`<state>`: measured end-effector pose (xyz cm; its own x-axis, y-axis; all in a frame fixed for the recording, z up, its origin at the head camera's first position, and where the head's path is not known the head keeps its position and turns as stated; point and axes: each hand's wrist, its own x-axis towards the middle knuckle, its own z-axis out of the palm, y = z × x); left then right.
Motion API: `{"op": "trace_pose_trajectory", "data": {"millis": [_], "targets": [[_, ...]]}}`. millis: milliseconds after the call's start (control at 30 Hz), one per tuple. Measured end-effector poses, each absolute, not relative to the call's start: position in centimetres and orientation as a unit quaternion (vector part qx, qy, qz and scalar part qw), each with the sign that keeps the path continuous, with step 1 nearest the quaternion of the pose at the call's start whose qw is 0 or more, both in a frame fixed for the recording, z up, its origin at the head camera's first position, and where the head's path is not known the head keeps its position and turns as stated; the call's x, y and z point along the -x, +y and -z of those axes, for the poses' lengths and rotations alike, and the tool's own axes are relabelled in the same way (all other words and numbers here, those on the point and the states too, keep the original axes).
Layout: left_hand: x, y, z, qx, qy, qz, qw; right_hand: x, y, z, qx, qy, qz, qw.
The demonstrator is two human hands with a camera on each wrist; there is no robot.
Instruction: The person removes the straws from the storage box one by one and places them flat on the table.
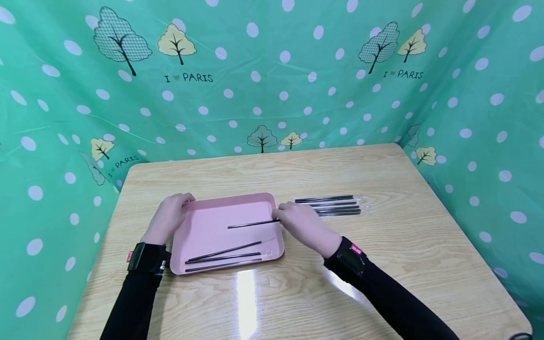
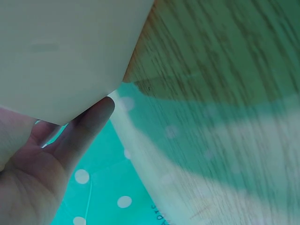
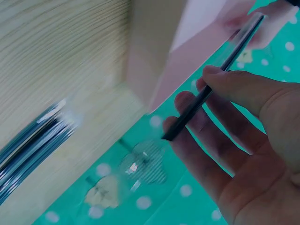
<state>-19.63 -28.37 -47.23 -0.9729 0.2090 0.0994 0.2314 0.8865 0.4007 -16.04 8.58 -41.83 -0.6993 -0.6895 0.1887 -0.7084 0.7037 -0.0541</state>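
Note:
My left hand (image 1: 169, 215) pinches the rim of a shallow pink tray (image 1: 221, 202) at its far left corner; in the left wrist view, fingers (image 2: 86, 129) lie against the tray's outer wall. My right hand (image 1: 303, 224) pinches one thin black straw (image 1: 250, 224) at the tray's right rim, the straw reaching left over the tray floor. Up close in the right wrist view, this straw (image 3: 199, 101) has a clear wrapper and sits between thumb and fingers. Three similar wrapped straws (image 1: 225, 257) lie along the tray's near side.
Right of the tray, behind my right hand, several black straws in clear wrappers (image 1: 335, 204) lie side by side on the wooden table (image 1: 382, 264). A green dotted cloth (image 1: 272, 71) hangs around the table's back and sides.

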Motion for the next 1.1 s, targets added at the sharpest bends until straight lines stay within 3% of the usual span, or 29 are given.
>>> {"op": "trace_pose_trajectory", "data": {"millis": [700,1100], "targets": [[19.5,-28.3,46.8,0.109,-0.970,0.216,0.025,17.4,21.1,42.7,-0.275,-0.953,-0.106,0.074],[19.5,-28.1,47.0,0.108,-0.971,0.212,0.026,17.8,24.4,44.4,-0.246,-0.962,-0.098,0.070]]}}
